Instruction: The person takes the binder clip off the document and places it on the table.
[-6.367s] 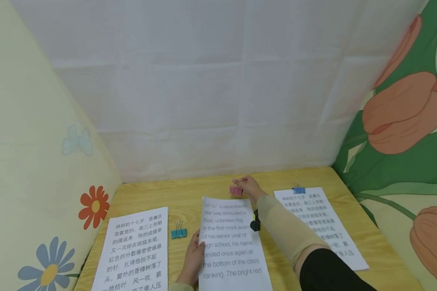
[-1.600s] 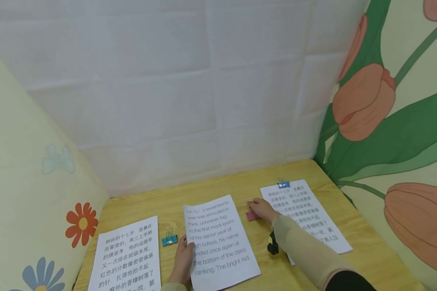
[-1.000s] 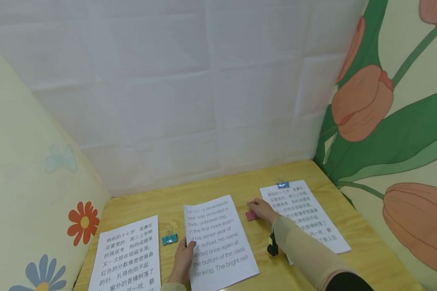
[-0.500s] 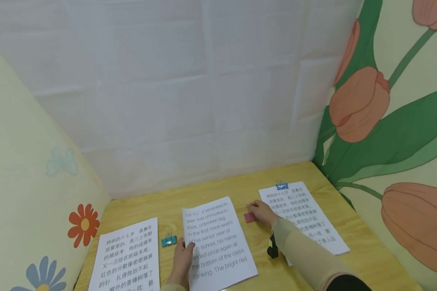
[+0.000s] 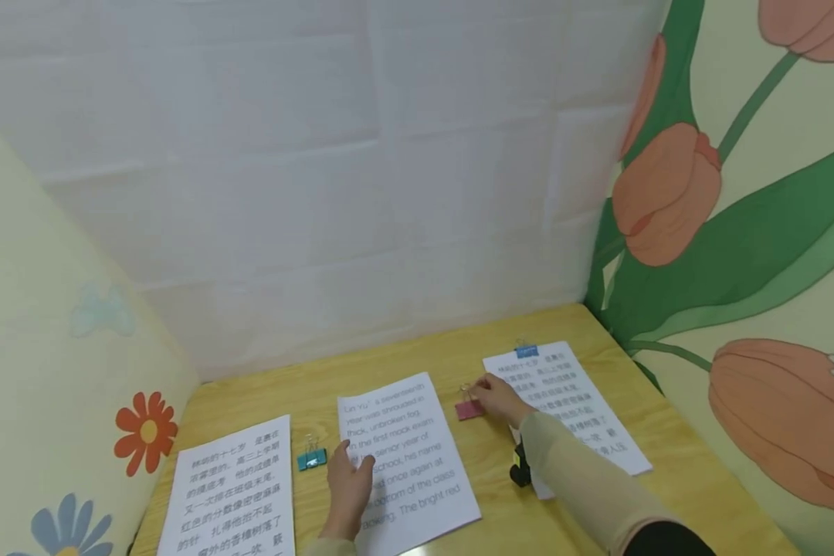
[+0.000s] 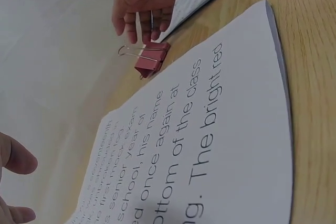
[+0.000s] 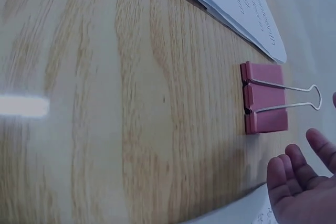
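A pink binder clip (image 5: 469, 409) stands on the wooden table, its wire handles raised. My right hand (image 5: 496, 395) is beside it, fingers relaxed; the right wrist view shows a gap between these fingers (image 7: 302, 169) and the clip. The stack of sheets with English print (image 5: 417, 455) lies left of the clip, unclipped. Over its left edge hovers my left hand (image 5: 350, 486), thumb and fingers spread. In the left wrist view, the left thumb (image 6: 18, 157) appears at the lower left, holding nothing.
A teal binder clip (image 5: 312, 459) stands left of the English stack. Farther left lies a stack of Chinese-printed sheets (image 5: 232, 479). Another Chinese-printed stack (image 5: 584, 409) at the right carries a blue binder clip (image 5: 527, 351) on its top edge. White and floral sheets wall the table (image 5: 382, 355).
My left hand has let go of the English stack's edge. Earlier, my right hand brought the pink clip from behind the stack to its right; now its fingers have come off the clip.
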Available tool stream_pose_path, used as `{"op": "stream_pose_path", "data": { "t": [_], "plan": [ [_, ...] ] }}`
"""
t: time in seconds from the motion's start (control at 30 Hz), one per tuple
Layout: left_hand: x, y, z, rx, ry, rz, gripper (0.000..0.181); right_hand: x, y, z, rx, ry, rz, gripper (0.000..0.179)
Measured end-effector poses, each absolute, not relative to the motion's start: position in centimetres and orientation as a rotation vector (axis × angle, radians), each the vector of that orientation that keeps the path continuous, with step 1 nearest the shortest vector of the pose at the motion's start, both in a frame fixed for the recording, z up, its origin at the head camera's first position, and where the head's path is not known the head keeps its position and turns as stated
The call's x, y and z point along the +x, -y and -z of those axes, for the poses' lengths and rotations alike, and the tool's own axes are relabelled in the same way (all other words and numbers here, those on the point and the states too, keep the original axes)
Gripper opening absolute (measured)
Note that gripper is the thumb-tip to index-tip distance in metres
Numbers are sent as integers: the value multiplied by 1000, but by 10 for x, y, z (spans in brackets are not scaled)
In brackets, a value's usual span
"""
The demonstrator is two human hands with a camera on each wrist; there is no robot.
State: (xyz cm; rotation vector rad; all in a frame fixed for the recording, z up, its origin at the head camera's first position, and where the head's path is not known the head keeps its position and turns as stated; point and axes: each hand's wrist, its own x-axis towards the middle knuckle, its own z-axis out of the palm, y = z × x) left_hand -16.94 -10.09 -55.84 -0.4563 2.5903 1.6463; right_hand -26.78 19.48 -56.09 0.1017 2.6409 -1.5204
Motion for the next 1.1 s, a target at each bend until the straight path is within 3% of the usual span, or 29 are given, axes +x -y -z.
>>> {"op": "stream_pose_path", "data": {
  "t": [0.4,0.87,1.1],
  "plan": [
    [-173,76,536,-330,-2850,-1505,68,-269,-217,547,90,-2617,1558,27],
    [-165,23,534,-83,-2621,-1644,66,-276,-247,542,1,-2665,1538,34],
    [-157,-10,536,95,-2451,-1663,62,-277,-260,536,145,-2683,1464,39]
  ]
}}
